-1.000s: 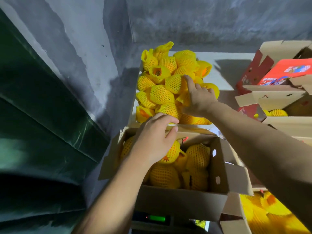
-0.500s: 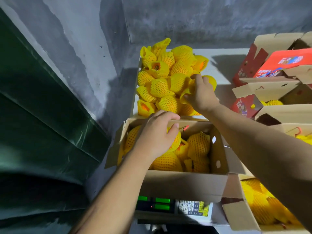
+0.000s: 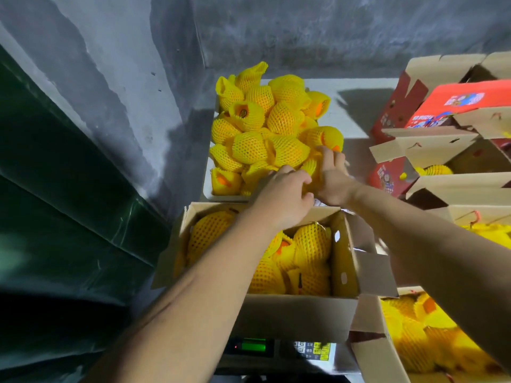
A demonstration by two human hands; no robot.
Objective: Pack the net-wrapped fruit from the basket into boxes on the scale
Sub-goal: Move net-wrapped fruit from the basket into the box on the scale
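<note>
While the open box (image 3: 290, 313) sits part-filled on the scale (image 3: 279, 348), both hands meet at the near edge of the heaped basket (image 3: 208, 186): the left hand (image 3: 284, 194) and right hand (image 3: 333, 181) each curl their grip around one net-wrapped fruit (image 3: 311, 168) between them.

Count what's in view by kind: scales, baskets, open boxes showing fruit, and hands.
Scale: 1
Basket: 1
Open boxes showing net-wrapped fruit: 4 (on-scale box, lower-right box, mid-right box, upper-right box)
Hands at the basket's pile: 2 (left hand, right hand)
Total: 8
</note>
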